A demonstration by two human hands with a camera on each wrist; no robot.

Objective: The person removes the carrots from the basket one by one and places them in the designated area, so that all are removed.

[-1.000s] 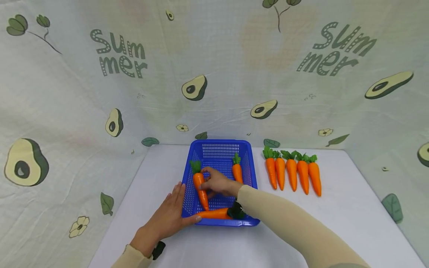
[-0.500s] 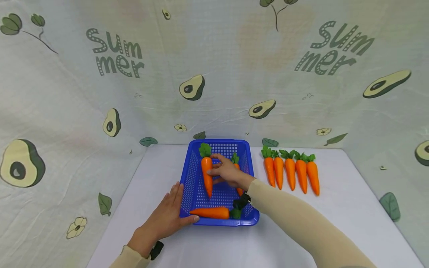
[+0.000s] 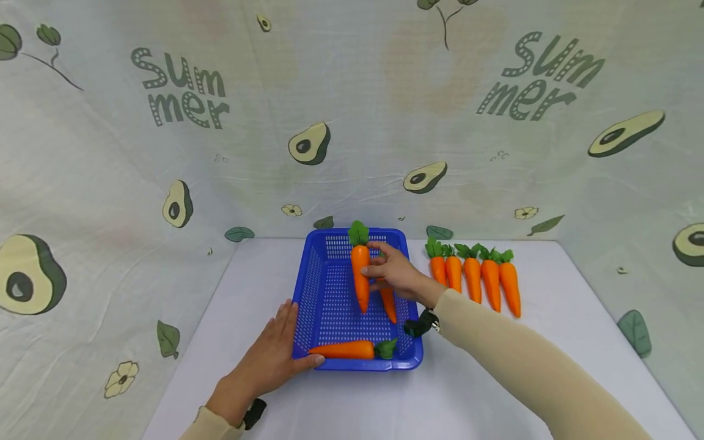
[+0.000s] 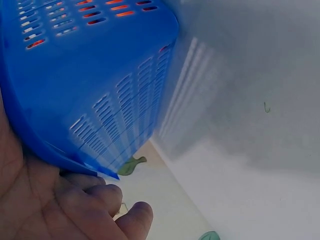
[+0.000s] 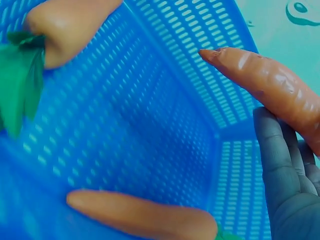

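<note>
My right hand point(image 3: 393, 270) grips a carrot point(image 3: 360, 278) with leafy green top, held up over the blue basket point(image 3: 308, 293). In the right wrist view this carrot point(image 5: 270, 82) points its tip over the basket, fingers point(image 5: 274, 150) along its side. Below my right hand a second carrot point(image 3: 388, 302) lies along the basket's right side, its upper part hidden by the hand. A third carrot point(image 3: 346, 349) lies crosswise at the near end. My left hand point(image 3: 269, 351) rests on the basket's left near corner, fingers straight along the outside and thumb on the front rim.
To the right of the basket, several carrots point(image 3: 473, 278) lie side by side on the white table point(image 3: 522, 366), leaves toward the back. A printed cloth point(image 3: 363, 104) hangs behind and at both sides. A dark wrist strap point(image 3: 420, 324) sits on the right wrist.
My right hand has lifted the carrot from the basket's left side and carried it right and toward the back. The left hand stays at the basket's corner.
</note>
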